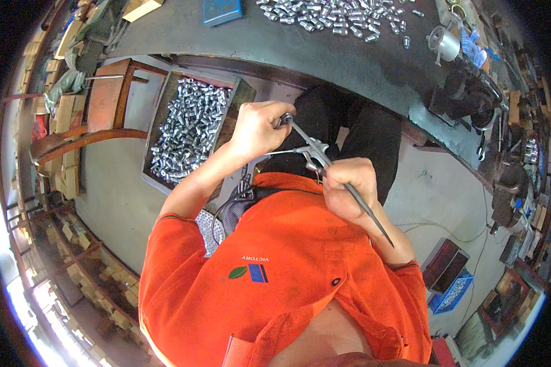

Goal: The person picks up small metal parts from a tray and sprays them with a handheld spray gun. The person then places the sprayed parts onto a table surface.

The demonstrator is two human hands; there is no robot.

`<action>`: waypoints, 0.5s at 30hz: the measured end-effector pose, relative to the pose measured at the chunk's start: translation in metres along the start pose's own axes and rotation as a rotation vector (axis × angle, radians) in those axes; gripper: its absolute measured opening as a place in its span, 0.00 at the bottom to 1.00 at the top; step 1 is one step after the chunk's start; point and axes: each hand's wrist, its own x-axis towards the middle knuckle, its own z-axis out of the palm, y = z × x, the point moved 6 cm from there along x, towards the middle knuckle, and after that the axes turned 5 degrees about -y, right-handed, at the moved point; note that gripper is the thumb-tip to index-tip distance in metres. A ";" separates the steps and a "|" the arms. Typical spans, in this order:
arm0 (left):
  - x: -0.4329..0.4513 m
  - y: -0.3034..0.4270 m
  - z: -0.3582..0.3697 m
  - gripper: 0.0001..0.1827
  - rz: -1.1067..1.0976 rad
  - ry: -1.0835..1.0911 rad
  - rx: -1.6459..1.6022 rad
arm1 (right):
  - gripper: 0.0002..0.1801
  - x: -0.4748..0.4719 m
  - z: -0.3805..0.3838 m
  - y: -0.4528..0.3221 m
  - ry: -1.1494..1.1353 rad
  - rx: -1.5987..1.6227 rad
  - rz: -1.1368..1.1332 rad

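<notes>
My left hand (pixel 261 128) is closed around a small metal fitting (pixel 282 120), mostly hidden by the fingers. Against this piece sits the end of a long grey steel tool (pixel 359 198), which tapers to a point like a spud wrench. My right hand (pixel 351 188) grips that tool near its middle, with the pointed end running back along my forearm. An air blow gun (pixel 316 150) with a thin nozzle pointing left appears beside the bar, close to my right fingers; whether they hold it too is unclear. Both hands are above my lap.
A crate (pixel 154 133) of shiny metal fittings stands at my left, near a wooden chair (pixel 105 96). Ahead, the dark workbench (pixel 257 50) bears loose fittings (pixel 330 16), a blue box (pixel 222 11) and a vise (pixel 459 98). A blue bin (pixel 452 291) sits on the floor right.
</notes>
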 end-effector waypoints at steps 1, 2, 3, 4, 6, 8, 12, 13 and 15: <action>0.000 0.002 0.001 0.12 0.019 -0.004 0.003 | 0.18 0.000 0.002 0.011 -0.042 0.048 0.081; -0.001 0.003 0.003 0.12 0.022 -0.019 0.002 | 0.18 0.007 0.003 0.014 -0.049 0.000 0.088; 0.000 0.005 0.005 0.12 0.026 -0.033 0.000 | 0.18 0.016 0.006 0.016 -0.054 -0.050 0.094; 0.001 0.009 0.007 0.12 0.058 -0.034 0.002 | 0.17 0.019 0.009 0.025 -0.057 -0.095 0.118; 0.004 0.015 0.011 0.12 0.075 -0.058 -0.022 | 0.14 0.024 0.010 0.035 -0.039 -0.127 0.085; 0.007 0.011 0.010 0.11 0.066 -0.030 -0.029 | 0.14 0.023 0.004 0.033 -0.018 -0.164 0.045; 0.022 -0.026 -0.005 0.10 -0.081 0.049 0.087 | 0.15 0.001 -0.015 0.011 0.123 -0.201 -0.073; 0.029 -0.039 -0.007 0.10 -0.113 0.064 0.101 | 0.15 -0.003 -0.020 0.004 0.145 -0.203 -0.040; 0.057 -0.050 -0.013 0.11 -0.047 0.064 0.178 | 0.14 -0.007 -0.022 0.003 0.115 -0.166 -0.003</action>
